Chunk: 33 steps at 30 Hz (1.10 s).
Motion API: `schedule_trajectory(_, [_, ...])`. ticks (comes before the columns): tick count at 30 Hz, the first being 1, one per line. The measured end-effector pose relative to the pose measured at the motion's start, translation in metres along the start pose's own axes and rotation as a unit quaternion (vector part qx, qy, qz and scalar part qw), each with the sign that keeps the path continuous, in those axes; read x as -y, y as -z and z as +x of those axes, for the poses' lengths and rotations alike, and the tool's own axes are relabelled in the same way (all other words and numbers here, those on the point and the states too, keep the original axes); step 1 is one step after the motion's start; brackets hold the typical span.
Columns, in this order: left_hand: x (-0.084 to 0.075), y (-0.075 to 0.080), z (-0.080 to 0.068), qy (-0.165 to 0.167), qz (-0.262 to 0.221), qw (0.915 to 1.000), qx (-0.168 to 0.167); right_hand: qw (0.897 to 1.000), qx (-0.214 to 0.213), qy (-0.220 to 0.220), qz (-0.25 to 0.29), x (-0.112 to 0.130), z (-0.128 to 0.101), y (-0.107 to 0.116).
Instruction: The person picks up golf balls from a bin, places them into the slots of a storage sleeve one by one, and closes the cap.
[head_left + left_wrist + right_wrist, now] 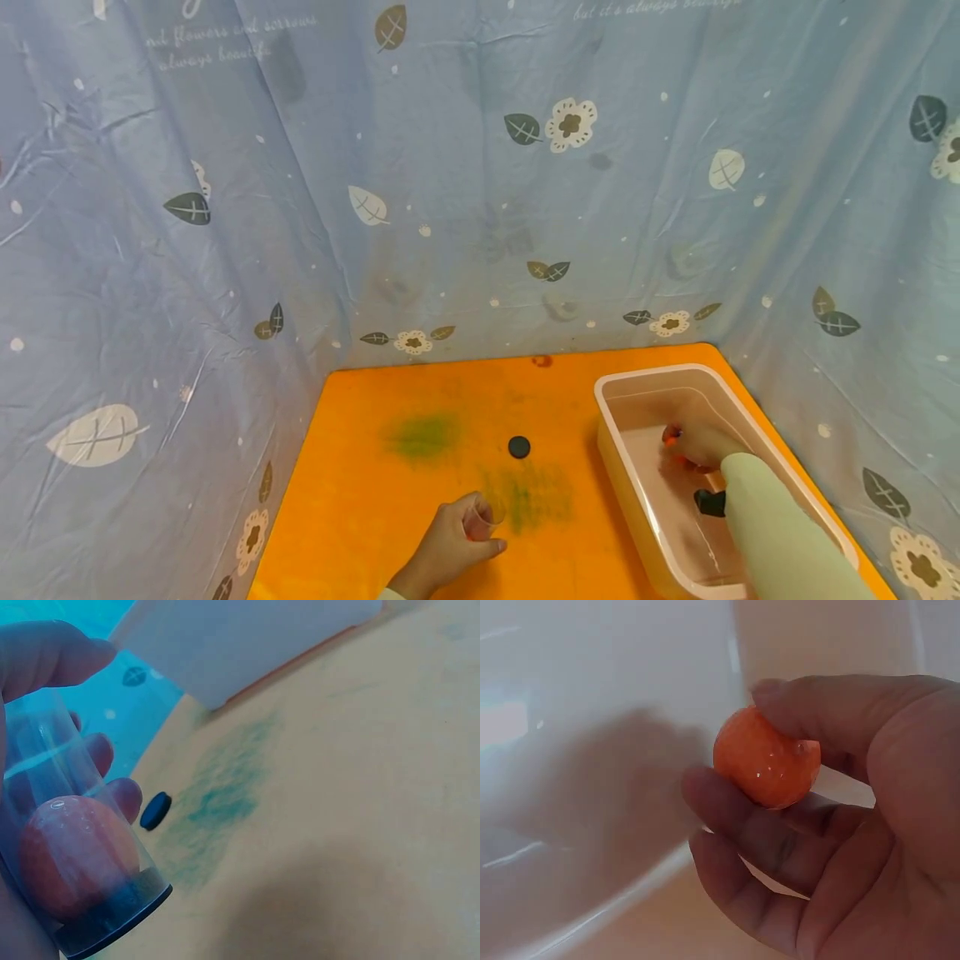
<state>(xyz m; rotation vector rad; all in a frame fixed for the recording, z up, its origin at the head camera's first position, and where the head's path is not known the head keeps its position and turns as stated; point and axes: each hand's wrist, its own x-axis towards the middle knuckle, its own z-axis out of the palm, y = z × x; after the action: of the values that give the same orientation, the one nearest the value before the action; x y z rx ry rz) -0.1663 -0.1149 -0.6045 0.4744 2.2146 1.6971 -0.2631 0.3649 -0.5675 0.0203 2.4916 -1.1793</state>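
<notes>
My left hand (453,537) grips a clear plastic tube (487,515) above the table. In the left wrist view the tube has a black cap on its lower end, and a reddish ball (79,851) sits inside, just above that cap. The tube's upper end looks uncapped. My right hand (701,444) reaches down inside the pale plastic bin (622,467). Between thumb and fingers it pinches a small shiny orange ball (766,761). On the table, beyond the left hand, lies a round black cap (518,447).
The orange table (360,492) has green smudges on its top. A blue patterned curtain (465,183) hangs around its back and sides. The bin's raised walls stand along the table's right side. Near my right wrist a black block (708,502) shows against the bin.
</notes>
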Motion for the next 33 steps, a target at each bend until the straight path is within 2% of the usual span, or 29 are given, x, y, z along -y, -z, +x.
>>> schedule_trajectory(2, [0.000, 0.000, 0.000, 0.003, 0.000, 1.0000, -0.001, 1.000, -0.002, 0.019, 0.003, 0.006, 0.002, 0.003])
schedule_trajectory(4, [0.000, 0.001, -0.001, 0.008, 0.001, 1.0000, 0.000, 0.998, -0.004, 0.056, 0.017, 0.010, 0.003, 0.005])
schedule_trajectory(7, [-0.001, 0.002, 0.000, 0.015, -0.001, 0.9999, 0.001, 0.990, -0.011, 0.127, 0.054, 0.016, 0.005, 0.009])
schedule_trajectory(9, [-0.002, 0.001, 0.001, 0.017, -0.001, 0.9999, 0.001, 0.985, -0.016, 0.152, 0.075, 0.022, 0.003, 0.011])
schedule_trajectory(13, [-0.003, 0.000, 0.002, 0.016, -0.003, 0.9999, 0.002, 0.984, -0.044, 0.140, 0.097, 0.038, -0.007, 0.015])
schedule_trajectory(16, [-0.003, 0.000, 0.003, 0.014, -0.004, 0.9999, 0.003, 0.979, -0.083, 0.146, 0.113, 0.052, -0.018, 0.015])
schedule_trajectory(20, [-0.002, 0.000, 0.003, 0.013, -0.001, 0.9999, 0.003, 0.961, -0.120, 0.188, 0.161, 0.069, -0.030, 0.013])
schedule_trajectory(25, [0.000, 0.000, 0.004, 0.013, -0.001, 0.9999, 0.008, 0.947, -0.143, 0.203, 0.205, 0.091, -0.042, 0.009])
schedule_trajectory(33, [0.002, -0.001, 0.004, 0.016, -0.001, 0.9998, 0.010, 0.924, -0.143, 0.257, 0.246, 0.127, -0.058, 0.008])
